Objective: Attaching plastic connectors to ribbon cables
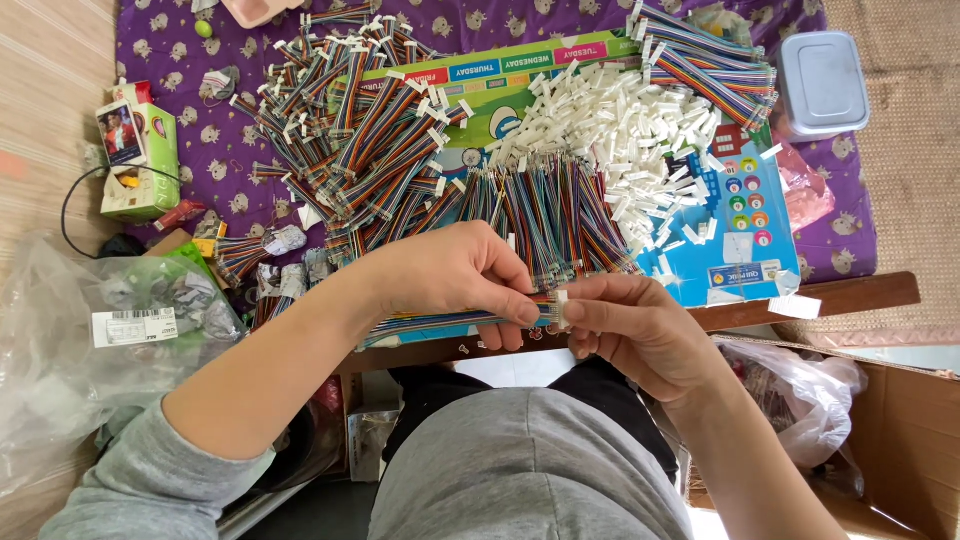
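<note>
head view | looks steeply down | close above hands, table

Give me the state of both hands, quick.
Left hand: closed, pinching the end of a flat rainbow cable.
Right hand: closed, pinching a small white plug against that cable end.

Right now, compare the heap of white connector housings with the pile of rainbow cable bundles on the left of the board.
The white connector housings are plain white, short and blocky; the rainbow cable bundles are many-coloured, long and flat. The housings lie loose with no wires showing; the bundles already carry white plugs at their ends. The housings sit toward the right of the board, the bundles toward the left. Both lie in untidy heaps on the colourful printed board.
</note>
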